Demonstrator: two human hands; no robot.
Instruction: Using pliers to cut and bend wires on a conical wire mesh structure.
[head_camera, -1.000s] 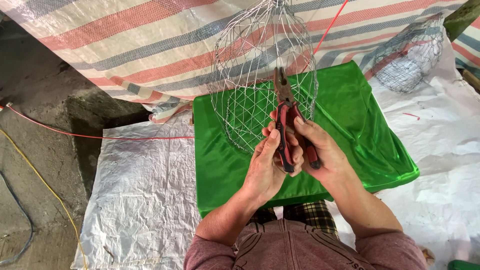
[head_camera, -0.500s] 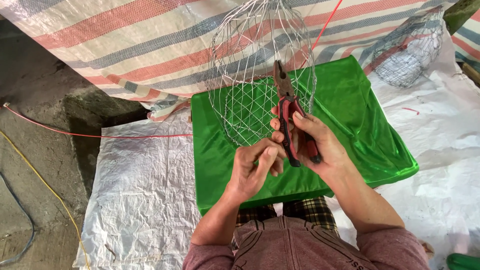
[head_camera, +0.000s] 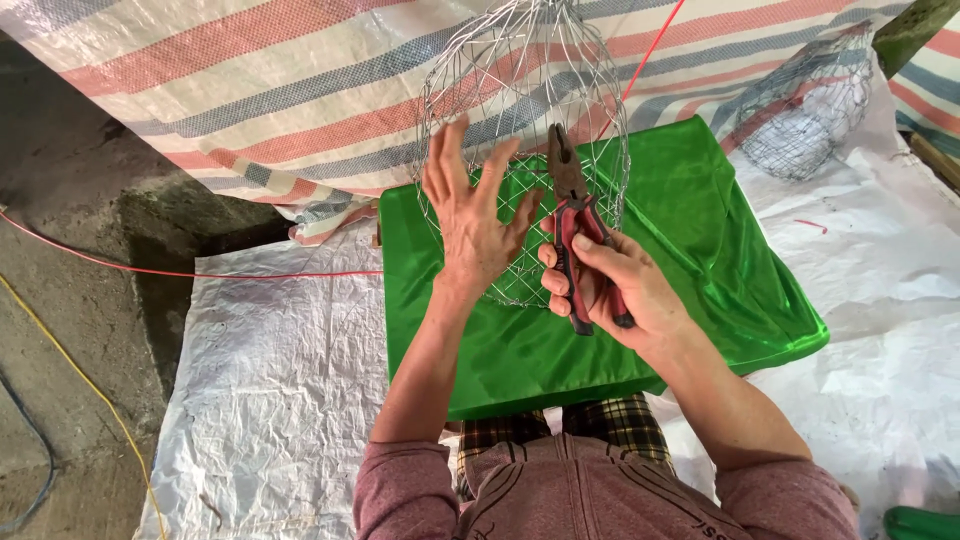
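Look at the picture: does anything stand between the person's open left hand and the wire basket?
Nothing visible does. The left hand is spread right against the wire basket, with no object between them. The pliers sit beside it, in the right hand.

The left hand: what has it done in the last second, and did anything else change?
The left hand left the pliers, where it sat beside the right hand, rose and spread its fingers open against the wire basket. The right hand kept its grip on the red-handled pliers, pointed up at the mesh. The basket stayed over the green cloth.
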